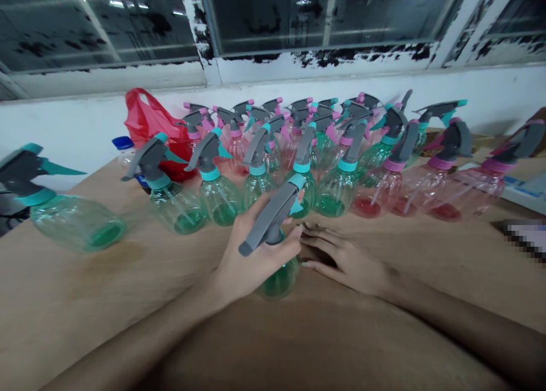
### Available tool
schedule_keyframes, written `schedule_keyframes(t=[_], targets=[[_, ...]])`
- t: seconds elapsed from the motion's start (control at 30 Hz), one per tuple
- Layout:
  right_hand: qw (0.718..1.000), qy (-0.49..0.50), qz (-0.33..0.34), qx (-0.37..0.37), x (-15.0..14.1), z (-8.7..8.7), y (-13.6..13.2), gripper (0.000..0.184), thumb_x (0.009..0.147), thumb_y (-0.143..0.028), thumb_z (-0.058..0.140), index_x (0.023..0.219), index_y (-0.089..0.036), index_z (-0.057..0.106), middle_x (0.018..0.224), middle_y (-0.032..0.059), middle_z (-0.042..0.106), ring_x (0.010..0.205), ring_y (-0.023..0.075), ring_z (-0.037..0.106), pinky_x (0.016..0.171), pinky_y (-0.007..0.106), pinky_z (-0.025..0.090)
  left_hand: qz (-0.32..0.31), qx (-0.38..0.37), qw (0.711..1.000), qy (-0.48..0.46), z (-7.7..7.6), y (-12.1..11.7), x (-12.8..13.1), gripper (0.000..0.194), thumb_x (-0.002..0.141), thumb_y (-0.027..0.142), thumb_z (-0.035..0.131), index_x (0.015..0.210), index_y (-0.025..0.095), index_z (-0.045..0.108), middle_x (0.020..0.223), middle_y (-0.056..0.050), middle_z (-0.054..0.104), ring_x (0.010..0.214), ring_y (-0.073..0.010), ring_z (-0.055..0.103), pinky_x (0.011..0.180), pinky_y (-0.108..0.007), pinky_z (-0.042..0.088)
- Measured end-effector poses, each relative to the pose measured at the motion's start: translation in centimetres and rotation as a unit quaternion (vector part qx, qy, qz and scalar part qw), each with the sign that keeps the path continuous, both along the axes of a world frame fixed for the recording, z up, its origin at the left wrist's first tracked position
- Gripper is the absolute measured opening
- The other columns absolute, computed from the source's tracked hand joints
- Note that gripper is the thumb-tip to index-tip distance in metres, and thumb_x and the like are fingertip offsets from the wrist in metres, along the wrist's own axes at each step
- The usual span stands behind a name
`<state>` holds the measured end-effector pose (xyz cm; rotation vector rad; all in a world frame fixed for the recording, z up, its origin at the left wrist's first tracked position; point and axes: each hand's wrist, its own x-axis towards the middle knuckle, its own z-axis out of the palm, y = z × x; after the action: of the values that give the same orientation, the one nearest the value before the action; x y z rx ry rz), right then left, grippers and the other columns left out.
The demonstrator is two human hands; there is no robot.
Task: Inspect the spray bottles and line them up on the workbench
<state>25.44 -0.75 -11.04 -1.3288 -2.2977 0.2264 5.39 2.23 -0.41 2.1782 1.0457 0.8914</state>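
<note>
My left hand (251,254) is closed around a green spray bottle (279,280) with a grey trigger head, standing on the wooden table (128,300) just in front of me. My right hand (341,257) lies beside it with fingers stretched out flat, the fingertips touching the bottle's side. Behind the hands stand several rows of spray bottles: green ones (217,195) with teal collars to the left and middle, pink ones (384,189) with pink collars to the right.
A lone green spray bottle (72,223) stands at the far left. A red plastic bag (149,121) and a blue-capped bottle (123,146) sit at the back left against the white wall under the windows. A flat box (526,192) lies at the right edge.
</note>
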Motion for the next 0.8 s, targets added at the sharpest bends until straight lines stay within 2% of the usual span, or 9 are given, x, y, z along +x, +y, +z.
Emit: schedule_keyframes(t=[0.17, 0.3, 0.5, 0.67, 0.8], targets=[[1.0, 0.0, 0.003, 0.001, 0.0, -0.1, 0.0, 0.047, 0.089, -0.044, 0.049, 0.129, -0.019, 0.048, 0.135, 0.0092, 0.051, 0.13, 0.0241, 0.039, 0.105, 0.045, 0.038, 0.0, -0.009, 1.0, -0.013, -0.2, -0.2, -0.3, 0.036, 0.078, 0.025, 0.061, 0.109, 0.028, 0.043, 0.088, 0.001, 0.063, 0.086, -0.0184, 0.065, 0.073, -0.028, 0.052], [1.0, 0.006, -0.002, 0.01, -0.1, -0.1, -0.1, 0.046, 0.089, -0.044, 0.048, 0.128, -0.02, 0.049, 0.133, 0.0096, 0.053, 0.129, 0.0241, 0.04, 0.105, 0.046, 0.038, 0.036, -0.007, 0.999, 0.004, -0.8, -0.4, -0.6, 0.045, 0.075, 0.03, 0.064, 0.113, 0.027, 0.041, 0.098, -0.003, 0.063, 0.09, -0.022, 0.064, 0.081, -0.036, 0.05], [1.0, 0.007, 0.012, 0.023, -0.1, 0.0, -0.1, 0.044, 0.09, -0.043, 0.047, 0.129, -0.023, 0.048, 0.133, 0.0082, 0.053, 0.128, 0.0238, 0.042, 0.104, 0.047, 0.039, 0.032, -0.012, 0.999, 0.032, -1.7, -1.4, -1.8, 0.039, 0.075, 0.037, 0.064, 0.107, 0.022, 0.05, 0.102, -0.007, 0.062, 0.095, -0.0258, 0.06, 0.088, -0.046, 0.046], [0.999, -0.045, 0.017, 0.008, -0.3, 0.7, 0.1, 0.044, 0.09, -0.044, 0.045, 0.129, -0.023, 0.049, 0.131, 0.0082, 0.054, 0.125, 0.0242, 0.046, 0.103, 0.048, 0.04, 0.024, -0.025, 0.999, 0.038, -1.7, -2.6, -4.1, 0.037, 0.08, 0.04, 0.06, 0.11, 0.021, 0.051, 0.106, -0.008, 0.062, 0.102, -0.0264, 0.058, 0.089, -0.046, 0.045], [0.998, -0.059, 0.004, -0.002, -1.7, 2.5, 0.3, 0.039, 0.089, -0.046, 0.046, 0.121, -0.025, 0.054, 0.128, 0.0065, 0.057, 0.115, 0.0245, 0.055, 0.096, 0.047, 0.046, 0.06, -0.006, 0.996, 0.064, -1.2, -3.1, -7.5, 0.037, 0.082, 0.045, 0.057, 0.109, 0.02, 0.054, 0.106, -0.007, 0.063, 0.102, -0.0256, 0.058, 0.089, -0.042, 0.046]])
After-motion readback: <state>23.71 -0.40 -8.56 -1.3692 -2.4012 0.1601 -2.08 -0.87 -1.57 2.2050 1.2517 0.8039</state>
